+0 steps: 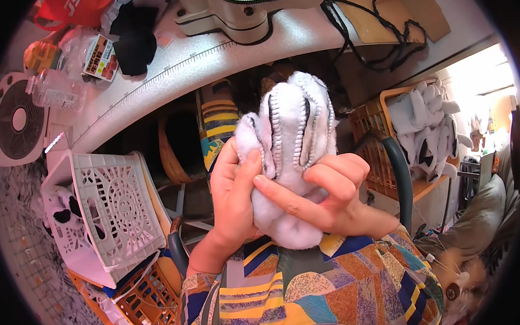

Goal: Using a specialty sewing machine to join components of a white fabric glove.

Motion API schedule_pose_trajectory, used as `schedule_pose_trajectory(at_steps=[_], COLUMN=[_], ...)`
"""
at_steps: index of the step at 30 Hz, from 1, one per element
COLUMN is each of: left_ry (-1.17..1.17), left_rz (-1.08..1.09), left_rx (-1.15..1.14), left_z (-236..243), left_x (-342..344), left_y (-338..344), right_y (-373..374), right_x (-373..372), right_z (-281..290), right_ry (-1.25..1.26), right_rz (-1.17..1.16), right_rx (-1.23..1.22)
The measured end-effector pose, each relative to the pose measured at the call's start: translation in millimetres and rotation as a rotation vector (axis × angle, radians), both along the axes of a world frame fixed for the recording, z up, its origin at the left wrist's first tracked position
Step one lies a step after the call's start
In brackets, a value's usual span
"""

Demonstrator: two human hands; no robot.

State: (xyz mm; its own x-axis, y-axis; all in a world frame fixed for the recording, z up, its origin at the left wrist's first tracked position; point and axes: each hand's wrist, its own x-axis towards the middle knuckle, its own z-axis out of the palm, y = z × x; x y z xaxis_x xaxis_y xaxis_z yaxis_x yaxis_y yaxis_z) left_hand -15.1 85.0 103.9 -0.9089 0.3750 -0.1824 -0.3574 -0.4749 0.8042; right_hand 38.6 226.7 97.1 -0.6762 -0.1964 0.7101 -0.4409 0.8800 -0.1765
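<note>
In front of my lap I hold a white fleece glove, its fingers upright and dark stitched seams running along them; it looks turned inside out. My left hand grips it at the left, with the thumb pressed over the base of the glove's thumb. On the other side my right hand is closed round the lower part. Its index finger lies across the palm and points toward my left thumb, while the other fingers are curled. The parts of both hands behind the fleece are hidden.
A curved table edge with a ruler strip spans the far side, bearing a beige machine base. On the left stand a white plastic basket and an orange crate. Similar gloves fill a yellow basket at right.
</note>
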Motion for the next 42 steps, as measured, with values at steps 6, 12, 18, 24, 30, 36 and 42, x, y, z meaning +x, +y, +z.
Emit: schedule_pose_trajectory(at_steps=[6,12,18,24,30,36,42], left_ry=[-0.079,0.221,1.340,1.347,1.236,1.220,0.868], left_rz=[0.076,0.189,0.406,0.469,0.403,0.427,0.163], left_rx=[0.042,-0.495,-0.882,-1.150,-0.958,-0.908,-0.711], left_z=[-1.6,-31.2,-23.5,-36.4,-40.5,-32.8,-34.6], left_x=[-0.4,-5.4,17.3,2.9,-1.5,-19.3,5.6], left_y=[-1.8,2.6,6.0,22.1,31.6,26.3,28.8], right_y=[16.4,36.2,36.1,23.7,27.3,16.5,27.6], right_x=[1.0,-16.8,-36.5,-49.6,-53.3,-52.9,-63.7], right_z=[-12.4,-28.9,-33.4,-32.6,-33.8,-31.2,-31.9], right_ry=[0.098,0.182,0.216,0.291,0.284,0.148,0.224], right_rz=[0.055,0.042,0.131,0.210,0.209,0.002,-0.190], right_rx=[-0.180,-0.407,-0.307,-0.211,-0.263,-0.404,-0.454])
